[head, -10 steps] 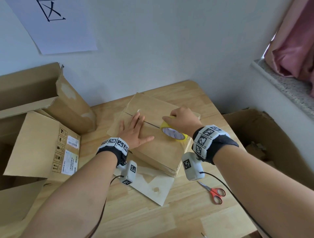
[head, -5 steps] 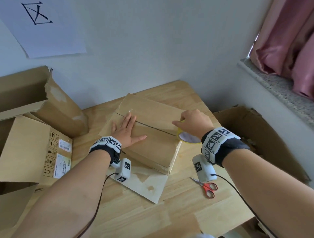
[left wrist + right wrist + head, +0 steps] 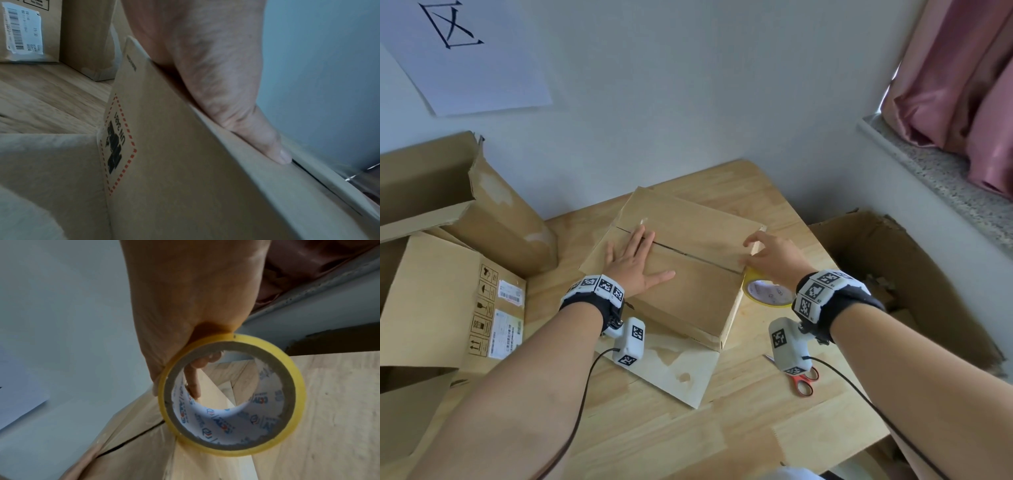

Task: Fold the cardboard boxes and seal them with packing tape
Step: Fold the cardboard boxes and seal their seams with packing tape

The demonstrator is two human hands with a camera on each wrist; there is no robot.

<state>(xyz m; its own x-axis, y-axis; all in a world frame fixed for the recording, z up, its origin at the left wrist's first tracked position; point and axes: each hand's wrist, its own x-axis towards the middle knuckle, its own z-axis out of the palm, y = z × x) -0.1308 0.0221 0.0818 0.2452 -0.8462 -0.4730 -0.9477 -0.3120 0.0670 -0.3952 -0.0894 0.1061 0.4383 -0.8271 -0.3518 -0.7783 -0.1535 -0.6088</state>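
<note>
A brown cardboard box (image 3: 688, 294) lies on the wooden table (image 3: 688, 442), its two top flaps closed along a dark seam. My left hand (image 3: 635, 263) lies flat on the top near the seam's left end, fingers straight; in the left wrist view the left hand (image 3: 216, 65) presses the box (image 3: 185, 178) flap. My right hand (image 3: 774, 255) is at the seam's right end and holds a yellow tape roll (image 3: 767, 293) just past the box's right edge. In the right wrist view a finger reaches through the tape roll (image 3: 230, 449) core, beside the box (image 3: 133, 456).
Red-handled scissors (image 3: 803, 382) lie on the table near my right wrist. A loose cardboard sheet (image 3: 681, 370) sticks out from under the box's near side. Large labelled boxes (image 3: 448, 291) crowd the left side. An open box (image 3: 893, 274) stands beyond the table's right edge.
My right hand has carried the tape roll to the right along the seam and down past the box's right edge. The left hand has stayed flat on the top.
</note>
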